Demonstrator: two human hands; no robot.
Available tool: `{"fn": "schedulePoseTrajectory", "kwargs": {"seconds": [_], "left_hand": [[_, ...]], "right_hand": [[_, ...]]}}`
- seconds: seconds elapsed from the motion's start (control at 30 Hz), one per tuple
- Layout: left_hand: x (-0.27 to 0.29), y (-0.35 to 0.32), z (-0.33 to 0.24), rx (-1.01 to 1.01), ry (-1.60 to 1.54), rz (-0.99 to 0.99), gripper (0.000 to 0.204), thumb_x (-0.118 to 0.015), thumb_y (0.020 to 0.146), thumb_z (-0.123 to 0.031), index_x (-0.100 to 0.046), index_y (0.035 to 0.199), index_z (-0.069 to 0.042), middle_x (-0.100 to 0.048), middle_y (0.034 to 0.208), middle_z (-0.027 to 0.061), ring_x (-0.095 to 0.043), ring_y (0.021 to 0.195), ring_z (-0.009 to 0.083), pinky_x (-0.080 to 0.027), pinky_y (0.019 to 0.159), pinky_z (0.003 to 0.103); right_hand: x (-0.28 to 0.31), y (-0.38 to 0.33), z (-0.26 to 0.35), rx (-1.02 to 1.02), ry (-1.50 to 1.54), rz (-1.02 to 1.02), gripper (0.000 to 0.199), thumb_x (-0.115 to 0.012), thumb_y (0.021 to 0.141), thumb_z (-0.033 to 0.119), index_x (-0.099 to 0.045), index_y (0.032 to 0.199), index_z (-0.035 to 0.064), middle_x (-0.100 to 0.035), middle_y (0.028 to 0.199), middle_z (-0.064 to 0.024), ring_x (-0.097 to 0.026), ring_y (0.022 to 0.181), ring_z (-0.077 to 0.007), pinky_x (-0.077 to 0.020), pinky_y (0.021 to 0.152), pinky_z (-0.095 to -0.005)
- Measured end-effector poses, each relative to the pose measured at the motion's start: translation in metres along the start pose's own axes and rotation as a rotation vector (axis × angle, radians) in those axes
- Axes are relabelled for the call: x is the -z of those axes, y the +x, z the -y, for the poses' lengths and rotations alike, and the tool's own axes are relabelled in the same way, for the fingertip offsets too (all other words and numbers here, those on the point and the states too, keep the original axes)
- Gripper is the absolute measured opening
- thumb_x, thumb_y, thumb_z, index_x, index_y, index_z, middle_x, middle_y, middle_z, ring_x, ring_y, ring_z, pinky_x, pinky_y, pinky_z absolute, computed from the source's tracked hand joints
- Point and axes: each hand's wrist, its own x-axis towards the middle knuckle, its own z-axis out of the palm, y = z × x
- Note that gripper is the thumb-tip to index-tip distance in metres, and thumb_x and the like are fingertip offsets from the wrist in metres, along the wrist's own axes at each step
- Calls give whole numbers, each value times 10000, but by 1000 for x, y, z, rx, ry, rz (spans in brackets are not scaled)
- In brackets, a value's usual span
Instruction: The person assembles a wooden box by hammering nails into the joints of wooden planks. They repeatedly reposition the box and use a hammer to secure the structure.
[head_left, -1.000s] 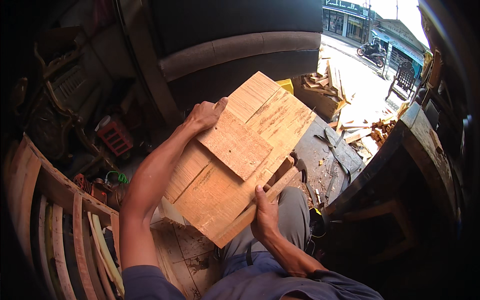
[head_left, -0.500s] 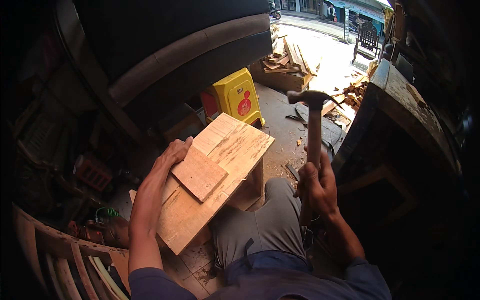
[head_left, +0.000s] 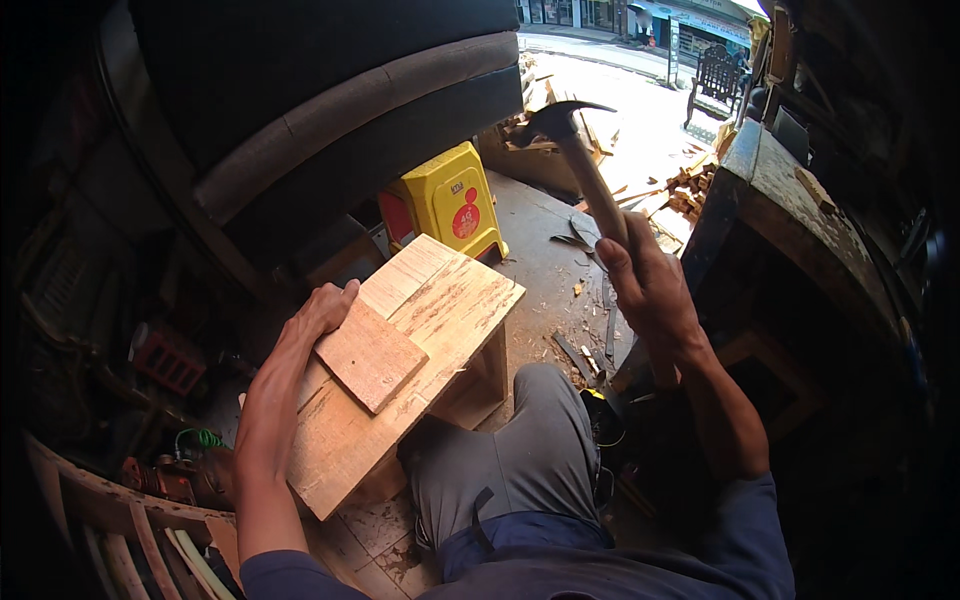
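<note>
A claw hammer (head_left: 590, 180) with a wooden handle is raised in my right hand (head_left: 648, 282), its head up and to the left over the floor. My left hand (head_left: 328, 308) grips the upper left edge of a small wooden board (head_left: 370, 357), its fingertips partly hidden. That board lies flat across a larger plank top (head_left: 470, 290) with a rough, streaked surface. A small dark dot, perhaps a nail or a hole, shows near the middle of the small board. The plank top rests on a wooden stand beside my knee.
A yellow plastic stool (head_left: 445, 200) stands beyond the plank top. Wood scraps (head_left: 690, 190) are piled near the bright doorway. A dark-sided bench (head_left: 765, 180) is on my right, a wooden rack (head_left: 130, 515) at lower left. Shavings and strips litter the floor.
My right hand has lifted the hammer higher, and its head has swung up and leftward. My left hand keeps its place on the small board; the whole view has shifted slightly.
</note>
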Motion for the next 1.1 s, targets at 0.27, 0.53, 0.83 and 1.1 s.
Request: {"fn": "schedulePoseTrajectory", "kwargs": {"seconds": [0.27,0.53,0.83,1.1], "left_hand": [[-9,18,5,-54,16,-87,686,-340,1068,-517,-718,1161,48,-675,1193,342,-630,1216,460,-466,1053,471],[-5,10,3,-67,0,-33,682,-345,1066,-520,-720,1165,42,-678,1194,335,-631,1216,458,-466,1056,475],[-7,10,-1,-51,-24,-32,697,-346,1066,-532,-722,1155,49,-670,1205,345,-616,1236,464,-464,1060,476],[-16,-3,12,-34,-98,-27,702,-351,1059,-552,-725,1157,34,-684,1171,338,-627,1221,462,-469,1048,478]], "right_hand": [[-16,-2,-67,10,-278,243,281,-532,1074,303,-482,1179,47,-611,650,-234,-651,592,-459,-478,573,-546],[-26,-9,-79,59,-483,495,307,-544,1063,347,-441,1131,65,-616,669,-244,-634,631,-483,-472,595,-579],[-34,-17,-70,-100,-407,553,321,-506,1066,387,-465,1148,79,-636,750,-311,-657,747,-514,-468,681,-625],[-42,-29,-71,-229,-361,510,338,-544,1055,364,-509,1079,28,-649,740,-287,-659,759,-514,-483,698,-592]]}}
